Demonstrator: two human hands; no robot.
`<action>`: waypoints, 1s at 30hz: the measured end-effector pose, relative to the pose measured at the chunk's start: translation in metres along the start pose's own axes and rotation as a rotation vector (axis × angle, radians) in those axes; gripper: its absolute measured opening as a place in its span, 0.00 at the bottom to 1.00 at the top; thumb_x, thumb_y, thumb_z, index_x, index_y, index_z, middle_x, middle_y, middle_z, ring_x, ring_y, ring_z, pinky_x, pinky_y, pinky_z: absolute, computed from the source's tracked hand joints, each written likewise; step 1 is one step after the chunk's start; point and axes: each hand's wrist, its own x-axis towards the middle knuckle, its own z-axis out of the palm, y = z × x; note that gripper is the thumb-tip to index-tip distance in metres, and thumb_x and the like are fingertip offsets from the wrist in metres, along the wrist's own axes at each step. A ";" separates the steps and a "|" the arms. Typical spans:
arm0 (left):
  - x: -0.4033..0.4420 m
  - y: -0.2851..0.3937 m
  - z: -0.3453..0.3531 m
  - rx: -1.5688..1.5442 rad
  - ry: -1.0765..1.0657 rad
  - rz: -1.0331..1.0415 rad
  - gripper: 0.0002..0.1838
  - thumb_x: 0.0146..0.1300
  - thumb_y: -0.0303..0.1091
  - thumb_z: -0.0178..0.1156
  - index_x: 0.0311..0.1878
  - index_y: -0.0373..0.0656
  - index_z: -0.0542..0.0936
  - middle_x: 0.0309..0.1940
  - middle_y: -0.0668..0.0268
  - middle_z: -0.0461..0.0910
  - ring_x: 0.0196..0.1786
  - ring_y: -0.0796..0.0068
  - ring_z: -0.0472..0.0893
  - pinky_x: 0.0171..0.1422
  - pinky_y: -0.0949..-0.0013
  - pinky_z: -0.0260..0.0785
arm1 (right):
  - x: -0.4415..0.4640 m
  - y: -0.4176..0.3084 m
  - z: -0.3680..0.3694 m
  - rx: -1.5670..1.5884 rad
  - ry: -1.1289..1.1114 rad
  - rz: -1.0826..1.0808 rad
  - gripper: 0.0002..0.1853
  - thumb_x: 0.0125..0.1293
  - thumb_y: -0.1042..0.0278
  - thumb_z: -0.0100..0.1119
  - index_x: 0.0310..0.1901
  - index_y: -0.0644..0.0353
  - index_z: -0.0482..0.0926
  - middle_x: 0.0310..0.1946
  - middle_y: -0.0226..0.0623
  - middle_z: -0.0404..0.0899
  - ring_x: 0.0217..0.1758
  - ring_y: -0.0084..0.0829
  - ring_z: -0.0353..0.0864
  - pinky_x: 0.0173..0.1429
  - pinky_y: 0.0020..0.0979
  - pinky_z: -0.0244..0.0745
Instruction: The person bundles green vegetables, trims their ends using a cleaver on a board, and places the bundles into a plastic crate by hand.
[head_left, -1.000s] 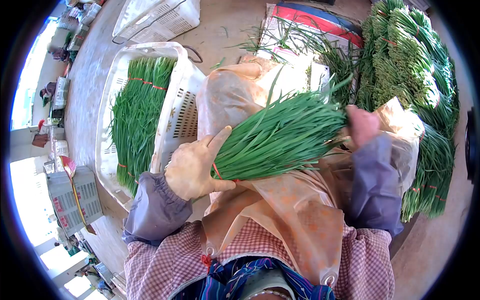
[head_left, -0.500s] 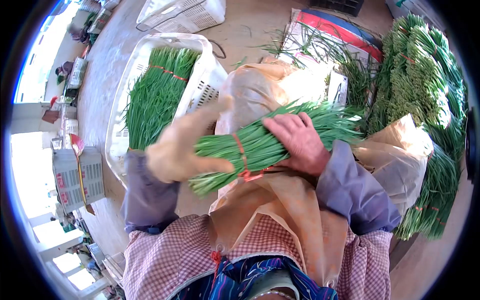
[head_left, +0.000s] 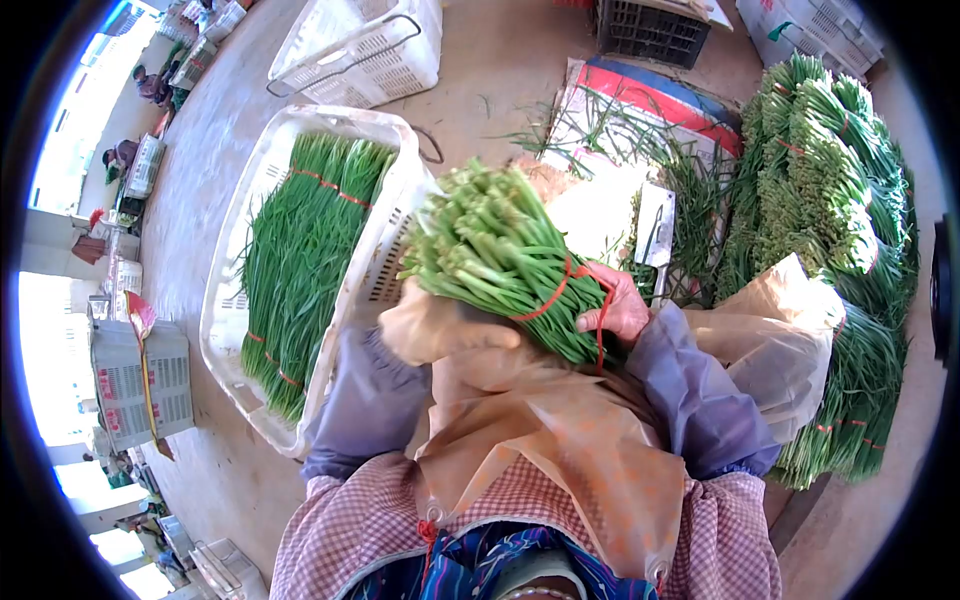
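A thick bundle of garlic chives (head_left: 500,255), tied with a red band, is tilted above my lap with its pale cut ends up and to the left. My right hand (head_left: 618,305) is closed around its leafy part, and a red strand hangs over the leaves by the fingers. My left hand (head_left: 435,328), in a tan glove, is just below the cut ends. Its thumb stretches out along the bundle's underside; the other fingers are partly hidden and slightly blurred. A cleaver (head_left: 655,230) lies beyond my right hand, near loose leaf trimmings (head_left: 690,255).
At left stands a white crate (head_left: 215,300) holding banded chives (head_left: 310,260). Another white crate (head_left: 410,70) and a black crate (head_left: 650,35) are behind. Stacked chive bundles (head_left: 815,170) line the right side. Further left are a grey crate (head_left: 150,385) and distant people.
The bundle has turned from lying nearly level to cut ends raised toward the far left. My left hand has moved right and stays close to the cut ends. The view has shifted slightly.
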 end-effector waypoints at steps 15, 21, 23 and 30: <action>0.125 0.034 0.020 -0.958 0.103 0.151 0.37 0.45 0.34 0.80 0.61 0.40 0.76 0.56 0.63 0.81 0.57 0.70 0.78 0.64 0.65 0.69 | -0.033 -0.108 -0.039 -0.465 0.638 -0.456 0.39 0.60 0.72 0.66 0.72 0.65 0.61 0.64 0.49 0.73 0.70 0.40 0.70 0.73 0.39 0.63; 0.157 0.051 0.030 -0.909 0.163 0.167 0.46 0.43 0.28 0.80 0.67 0.38 0.68 0.57 0.60 0.79 0.60 0.69 0.78 0.67 0.63 0.69 | 0.036 0.005 -0.007 -0.008 0.285 -0.294 0.45 0.60 0.56 0.71 0.72 0.66 0.57 0.67 0.42 0.68 0.70 0.33 0.66 0.75 0.38 0.59; 0.170 0.044 0.028 -0.704 0.109 0.048 0.51 0.40 0.29 0.81 0.69 0.35 0.64 0.60 0.55 0.77 0.60 0.66 0.78 0.68 0.63 0.69 | 0.051 0.020 -0.019 0.010 0.187 -0.162 0.40 0.65 0.52 0.66 0.71 0.66 0.60 0.65 0.42 0.70 0.69 0.33 0.68 0.74 0.37 0.62; 0.243 -0.027 0.055 0.313 -0.126 -0.162 0.47 0.37 0.51 0.79 0.60 0.35 0.72 0.50 0.47 0.82 0.55 0.49 0.80 0.64 0.55 0.70 | 0.111 0.143 -0.101 -0.460 0.209 0.383 0.23 0.62 0.62 0.71 0.57 0.62 0.78 0.49 0.35 0.82 0.55 0.27 0.77 0.62 0.34 0.72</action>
